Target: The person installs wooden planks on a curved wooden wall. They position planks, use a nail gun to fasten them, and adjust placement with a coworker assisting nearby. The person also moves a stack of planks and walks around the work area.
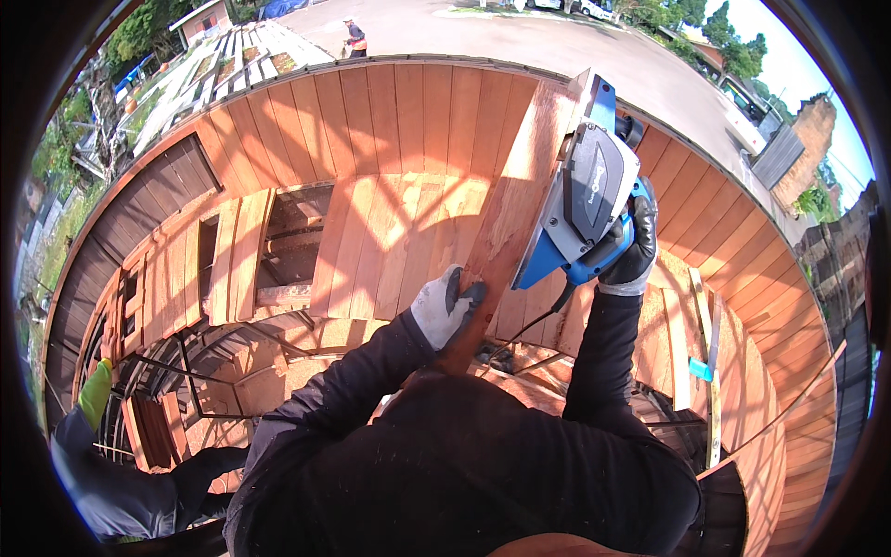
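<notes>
A long reddish wooden board (pixel 511 213) slants up from my body toward the curved wall. My left hand (pixel 448 309), in a white and grey glove, has its fingers wrapped round the board's near part. My right hand (pixel 632 249), gloved in black and grey, grips the rear handle of a blue and grey power planer (pixel 589 186) held along the board's right side. A black cord (pixel 555 306) hangs down from the planer.
A curved plank wall (pixel 380 116) and slatted wooden bench (pixel 371 241) with gaps surround me over metal framing (pixel 190 376). A co-worker (pixel 130 492) works at lower left; another person (pixel 355 37) is beyond the wall. Loose strips (pixel 705 371) lean at right.
</notes>
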Action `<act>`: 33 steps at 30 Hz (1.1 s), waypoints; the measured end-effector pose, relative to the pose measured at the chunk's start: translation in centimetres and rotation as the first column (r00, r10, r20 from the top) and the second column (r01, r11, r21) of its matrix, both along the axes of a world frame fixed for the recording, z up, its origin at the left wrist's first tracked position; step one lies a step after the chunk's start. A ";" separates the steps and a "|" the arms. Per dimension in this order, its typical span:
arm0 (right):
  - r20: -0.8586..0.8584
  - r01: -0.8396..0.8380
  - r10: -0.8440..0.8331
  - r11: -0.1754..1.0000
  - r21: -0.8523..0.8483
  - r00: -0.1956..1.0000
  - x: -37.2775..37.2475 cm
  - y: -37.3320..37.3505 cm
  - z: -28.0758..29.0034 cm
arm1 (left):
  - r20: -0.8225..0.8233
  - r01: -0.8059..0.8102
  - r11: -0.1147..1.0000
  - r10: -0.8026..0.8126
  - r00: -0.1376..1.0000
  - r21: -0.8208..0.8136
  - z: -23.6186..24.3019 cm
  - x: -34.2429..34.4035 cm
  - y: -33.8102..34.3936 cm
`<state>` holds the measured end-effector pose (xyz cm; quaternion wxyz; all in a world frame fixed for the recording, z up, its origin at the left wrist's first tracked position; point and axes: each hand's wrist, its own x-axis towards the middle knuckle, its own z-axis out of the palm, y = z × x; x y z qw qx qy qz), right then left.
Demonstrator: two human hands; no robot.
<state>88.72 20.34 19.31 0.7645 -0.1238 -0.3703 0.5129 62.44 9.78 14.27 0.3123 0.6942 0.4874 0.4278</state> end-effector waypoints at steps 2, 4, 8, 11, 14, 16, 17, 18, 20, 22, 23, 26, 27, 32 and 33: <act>-0.025 -0.068 0.069 0.995 0.067 0.997 1.3 0.9 0.0 | -0.002 0.022 1.000 -0.022 1.000 -0.002 -0.2 0.3 -0.2; -0.056 -0.119 0.127 0.985 0.122 0.990 2.4 2.0 0.3 | -0.015 0.040 0.999 -0.040 0.999 0.008 -0.6 0.4 -0.4; -0.054 -0.170 0.182 0.971 0.170 0.982 4.9 3.5 1.8 | 0.037 0.119 0.991 -0.116 0.993 -0.069 -0.8 0.8 -0.5; -0.016 -0.076 0.080 0.979 0.188 0.997 6.5 4.0 3.5 | 0.028 0.124 0.991 -0.123 0.992 -0.045 -2.0 0.8 0.0; 0.104 0.071 -0.085 0.989 0.129 0.991 7.1 2.7 6.2 | 0.023 -0.005 0.996 0.007 1.000 -0.085 -6.2 -1.0 0.9; 0.265 0.228 -0.241 0.970 0.079 0.934 8.7 0.9 6.5 | 0.135 -0.161 0.973 0.184 0.974 -0.167 -4.8 -1.9 0.9; 0.344 0.301 -0.303 0.952 0.061 0.889 9.2 0.0 6.8 | 0.186 -0.138 0.978 0.166 0.968 -0.158 -6.1 -3.9 2.0; 0.459 0.377 -0.372 0.922 0.085 0.807 9.8 -1.0 6.8 | 0.262 -0.220 0.951 0.274 0.925 -0.220 -6.2 -4.9 2.3; 0.569 0.409 -0.352 0.912 0.031 0.743 9.8 -2.6 7.1 | 0.345 -0.234 0.949 0.297 0.890 -0.211 -4.2 -7.0 1.8; 0.764 0.554 -0.351 0.832 -0.011 0.542 9.7 -4.4 6.9 | 0.404 -0.270 0.947 0.320 0.857 -0.176 -4.6 -9.4 1.5; 0.839 0.594 -0.314 0.804 -0.014 0.445 10.5 -4.6 6.2 | 0.369 -0.287 0.943 0.330 0.869 -0.170 -4.6 -10.6 1.2; 0.913 0.662 -0.155 0.735 -0.149 0.377 12.8 -4.7 3.3 | 0.434 -0.278 0.935 0.348 0.831 -0.218 -4.9 -11.8 0.3; 0.909 0.656 -0.149 0.738 -0.159 0.388 14.2 -4.5 1.3 | 0.374 -0.316 0.924 0.378 0.847 -0.216 -5.6 -12.6 0.1; 0.991 0.762 -0.061 0.646 -0.052 0.119 20.5 -3.4 -7.0 | 0.319 -0.373 0.922 0.385 0.866 -0.102 -5.0 -10.8 0.9; 0.980 0.751 -0.072 0.654 -0.096 0.188 20.7 -3.4 -8.0 | 0.346 -0.327 0.923 0.379 0.858 -0.202 -6.0 -11.9 1.1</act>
